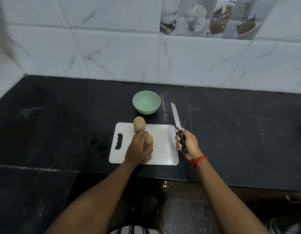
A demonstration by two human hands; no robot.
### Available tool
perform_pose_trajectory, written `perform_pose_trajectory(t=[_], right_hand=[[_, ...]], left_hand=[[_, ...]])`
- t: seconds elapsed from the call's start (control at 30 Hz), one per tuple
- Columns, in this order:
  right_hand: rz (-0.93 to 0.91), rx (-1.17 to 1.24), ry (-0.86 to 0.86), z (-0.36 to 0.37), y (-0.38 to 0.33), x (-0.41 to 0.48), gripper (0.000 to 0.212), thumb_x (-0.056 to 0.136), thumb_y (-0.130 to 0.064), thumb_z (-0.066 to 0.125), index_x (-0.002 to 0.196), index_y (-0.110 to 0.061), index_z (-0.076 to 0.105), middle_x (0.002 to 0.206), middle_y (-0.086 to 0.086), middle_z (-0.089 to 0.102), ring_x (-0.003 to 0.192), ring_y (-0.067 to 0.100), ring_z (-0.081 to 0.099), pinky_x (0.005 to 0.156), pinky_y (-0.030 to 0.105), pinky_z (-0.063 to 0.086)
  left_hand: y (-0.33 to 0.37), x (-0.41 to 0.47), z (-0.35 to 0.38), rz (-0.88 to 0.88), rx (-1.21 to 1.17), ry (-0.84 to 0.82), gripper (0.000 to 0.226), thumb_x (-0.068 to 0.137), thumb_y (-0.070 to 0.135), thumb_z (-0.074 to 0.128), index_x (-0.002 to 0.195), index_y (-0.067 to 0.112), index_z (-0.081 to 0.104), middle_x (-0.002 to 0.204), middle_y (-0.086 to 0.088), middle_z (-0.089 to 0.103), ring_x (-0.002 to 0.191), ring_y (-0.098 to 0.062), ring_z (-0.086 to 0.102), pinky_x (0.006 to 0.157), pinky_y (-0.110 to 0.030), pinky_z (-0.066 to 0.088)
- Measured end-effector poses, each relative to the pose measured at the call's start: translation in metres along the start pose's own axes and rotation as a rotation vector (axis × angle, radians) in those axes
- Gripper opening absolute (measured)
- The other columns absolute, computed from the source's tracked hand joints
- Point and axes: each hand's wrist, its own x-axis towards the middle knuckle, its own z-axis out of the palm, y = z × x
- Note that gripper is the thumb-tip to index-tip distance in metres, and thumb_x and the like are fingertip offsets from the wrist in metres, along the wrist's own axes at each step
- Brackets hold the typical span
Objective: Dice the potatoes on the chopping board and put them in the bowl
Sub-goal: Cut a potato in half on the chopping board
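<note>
left hand [138, 148] curled round near potato [149, 140] at chopping board [163, 149] centre; right hand [188, 144] fisted round knife [176, 118] handle beside board's right edge; uncut potato may roll, blade slipping onto hand.

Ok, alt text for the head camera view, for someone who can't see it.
A person's left hand grips a potato on a white chopping board while the right hand holds a knife right of the board. A second potato lies at the board's far edge, and an empty green bowl stands beyond it on a dark counter.
</note>
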Motion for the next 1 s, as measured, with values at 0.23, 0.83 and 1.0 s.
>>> perform_pose_trajectory(t=[0.23,0.83,1.0], right_hand=[[-0.030,-0.070,-0.235,0.029,0.013,-0.005,0.030,0.103,-0.036,0.052,0.105,-0.010,0.065,0.064,0.005,0.046,0.043,0.015,0.032,0.043,0.024,0.024],[-0.306,-0.505,-0.229,0.081,0.053,0.010,0.018,0.103,-0.039,0.054,0.112,-0.028,0.065,0.067,0.012,0.058,0.051,0.022,0.046,0.046,0.030,0.038],[-0.571,-0.976,-0.160,0.067,0.065,0.014,0.017,0.105,-0.038,0.047,0.121,-0.034,0.050,0.070,-0.006,0.060,0.065,0.012,0.058,0.060,0.034,0.048]], left_hand=[[-0.036,-0.020,-0.028,-0.242,0.019,0.107,0.062,0.086,0.027,0.078,0.139,0.004,0.055,0.141,-0.009,0.056,0.132,-0.024,0.046,0.110,-0.035,0.042],[-0.037,-0.016,-0.021,-0.396,-0.145,0.066,0.071,0.089,0.039,0.075,0.150,0.018,0.045,0.148,0.005,0.053,0.136,-0.011,0.045,0.112,-0.029,0.038],[-0.039,-0.018,-0.018,-0.343,-0.143,0.153,0.052,0.092,0.042,0.064,0.139,0.020,0.059,0.148,0.006,0.052,0.136,-0.011,0.048,0.109,-0.036,0.045]])
